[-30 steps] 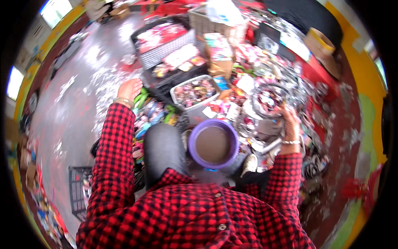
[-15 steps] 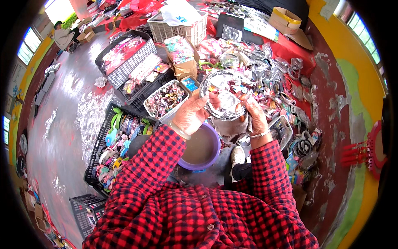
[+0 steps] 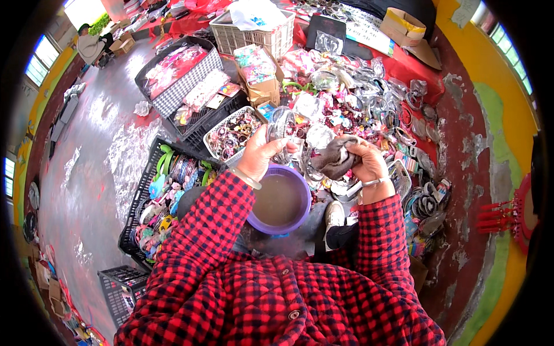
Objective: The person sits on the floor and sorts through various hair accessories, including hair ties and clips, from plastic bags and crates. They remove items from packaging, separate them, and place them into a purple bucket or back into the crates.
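Note:
In my left hand point(image 3: 258, 157) is a hoop-shaped bundle in clear plastic point(image 3: 281, 128), seen nearly edge-on, gripped between thumb and fingers. Its exact kind is hard to make out under the shiny wrap. My right hand point(image 3: 371, 165) clutches a crumpled grey-brown cloth point(image 3: 336, 160), which hangs to the left of the fingers. Below and between both hands stands a purple basin point(image 3: 307, 199) of murky water. Just beyond the hands spreads a heap of small hair accessories and plastic-wrapped hoops point(image 3: 346, 106).
A white basket point(image 3: 211, 151) of hair ties sits left of my left hand. Further left, a black crate point(image 3: 137, 199) holds colourful headbands. Beyond are a cardboard box point(image 3: 264, 92), a houndstooth-patterned bin point(image 3: 187, 78) and a beige crate point(image 3: 254, 41). A person point(image 3: 89, 46) sits far left.
Both hands held the clear-wrapped hoop face-up; now only my left hand has it, turned edge-on. My right hand has moved right and down with the cloth, which now shows fully.

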The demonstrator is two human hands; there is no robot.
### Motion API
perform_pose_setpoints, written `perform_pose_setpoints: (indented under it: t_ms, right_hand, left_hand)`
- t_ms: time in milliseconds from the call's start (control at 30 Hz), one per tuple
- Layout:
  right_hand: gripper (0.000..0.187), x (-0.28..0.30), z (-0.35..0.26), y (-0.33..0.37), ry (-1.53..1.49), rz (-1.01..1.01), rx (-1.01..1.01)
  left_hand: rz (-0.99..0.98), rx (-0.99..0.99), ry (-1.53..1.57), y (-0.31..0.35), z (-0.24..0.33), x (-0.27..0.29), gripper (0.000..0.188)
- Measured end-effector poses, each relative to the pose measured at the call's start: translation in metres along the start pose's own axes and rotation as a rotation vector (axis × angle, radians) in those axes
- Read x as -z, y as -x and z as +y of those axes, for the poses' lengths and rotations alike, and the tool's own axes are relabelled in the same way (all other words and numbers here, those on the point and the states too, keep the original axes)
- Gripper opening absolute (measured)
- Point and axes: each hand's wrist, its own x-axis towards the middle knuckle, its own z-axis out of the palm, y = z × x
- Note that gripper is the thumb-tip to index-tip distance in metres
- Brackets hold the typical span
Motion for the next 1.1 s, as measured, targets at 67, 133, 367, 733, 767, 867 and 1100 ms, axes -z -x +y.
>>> perform_pose_setpoints:
  t_ms: [67,133,367,733,767,867,1100]
  right_hand:
    - [0.033,-0.001,-0.001,0.001,-0.047,-0.074,0.063]
    - [0.030,-0.011,-0.004,0.005,-0.076,-0.056,0.234]
    - [0.027,0.004,0.012,-0.015,-0.215,0.186,0.086]
    - [0.036,-0.082,0.037,-0.001,0.428,-0.071,0.494]
    - [0.040,-0.080,0.046,-0.003,0.841,-0.100,0.516]
    - [0.053,-0.083,0.075,-0.008,1.675,-0.165,0.615]
    - [0.053,-0.058,0.026,0.025,1.258,-0.011,0.601]
  left_hand:
    - [0.014,0.018,0.051,0.000,0.000,0.002,0.027]
    - [0.055,0.034,0.111,0.002,0.001,0.001,0.026]
    - [0.067,0.127,0.217,-0.003,-0.006,0.003,0.023]
    - [0.066,0.198,0.204,-0.003,-0.030,-0.003,0.038]
    - [0.057,0.226,0.350,-0.003,-0.030,-0.002,0.041]
    - [0.069,0.237,0.561,-0.001,-0.024,-0.007,0.057]
    - [0.224,0.191,0.431,-0.016,-0.038,0.032,0.041]
